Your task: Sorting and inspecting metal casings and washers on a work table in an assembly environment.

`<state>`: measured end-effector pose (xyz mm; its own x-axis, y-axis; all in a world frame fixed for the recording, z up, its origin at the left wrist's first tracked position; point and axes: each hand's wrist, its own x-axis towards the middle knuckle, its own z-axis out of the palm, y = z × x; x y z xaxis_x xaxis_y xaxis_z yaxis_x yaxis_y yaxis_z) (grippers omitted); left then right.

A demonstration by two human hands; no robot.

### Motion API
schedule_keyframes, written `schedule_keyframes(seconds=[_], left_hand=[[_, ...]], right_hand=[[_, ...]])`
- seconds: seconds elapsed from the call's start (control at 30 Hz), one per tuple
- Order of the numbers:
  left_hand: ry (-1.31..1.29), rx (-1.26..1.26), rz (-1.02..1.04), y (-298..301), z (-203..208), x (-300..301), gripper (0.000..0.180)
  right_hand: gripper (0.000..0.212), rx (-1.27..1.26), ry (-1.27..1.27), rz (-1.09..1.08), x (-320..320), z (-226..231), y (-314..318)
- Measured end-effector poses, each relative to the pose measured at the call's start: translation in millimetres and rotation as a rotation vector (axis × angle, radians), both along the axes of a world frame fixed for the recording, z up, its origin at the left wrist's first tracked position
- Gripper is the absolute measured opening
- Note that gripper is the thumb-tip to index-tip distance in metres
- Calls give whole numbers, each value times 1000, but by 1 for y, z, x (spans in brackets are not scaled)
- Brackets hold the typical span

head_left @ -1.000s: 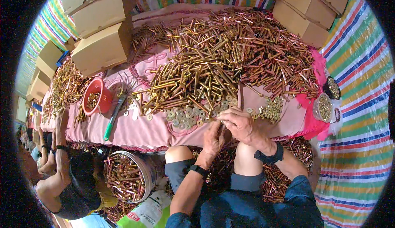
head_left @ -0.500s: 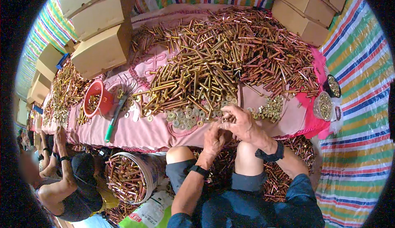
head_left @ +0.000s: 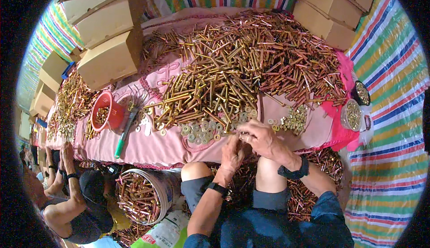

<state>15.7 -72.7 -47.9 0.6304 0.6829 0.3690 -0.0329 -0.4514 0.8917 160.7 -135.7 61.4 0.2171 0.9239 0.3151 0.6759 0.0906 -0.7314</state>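
Above my knees, at the front edge of a pink cloth-covered table (head_left: 148, 151), my two hands meet. My left hand (head_left: 233, 154) is closed, its fingertips pinched together against the right one's. My right hand (head_left: 260, 139) is closed too, thumb and fingers bent inward. Whatever small piece lies between the fingertips is hidden by them. Just beyond the hands are loose flat washers (head_left: 204, 132), and to their right a small heap of brass-coloured nuts (head_left: 295, 120). A large pile of long yellowish and coppery bolts (head_left: 215, 86) covers the middle and back of the table.
On the left are a red plastic basket (head_left: 107, 111) and a green-handled hand rake (head_left: 125, 133). Clear tubs (head_left: 352, 115) of small parts stand at right. Cardboard boxes (head_left: 109, 60) rise at the back. Below is a bucket (head_left: 163, 194) of bolts; another person (head_left: 67, 207) sits at left.
My right hand has dipped slightly to the left, and its raised fingers have come down towards the left hand. My left hand has barely moved.
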Motion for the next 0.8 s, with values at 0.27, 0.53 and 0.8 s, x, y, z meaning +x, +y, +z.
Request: schedule_keyframes(seconds=[0.27, 0.53, 0.8], left_hand=[[-36, 29, 26, -1, 1, 1, 39], [-22, 83, 49, -2, 7, 4, 36], [75, 85, -17, 4, 16, -5, 24]], right_hand=[[24, -49, 97, -74, -9, 8, -3], [24, -16, 10, -48, -6, 9, -2], [43, -298, -20, -98, 12, 2, 8]])
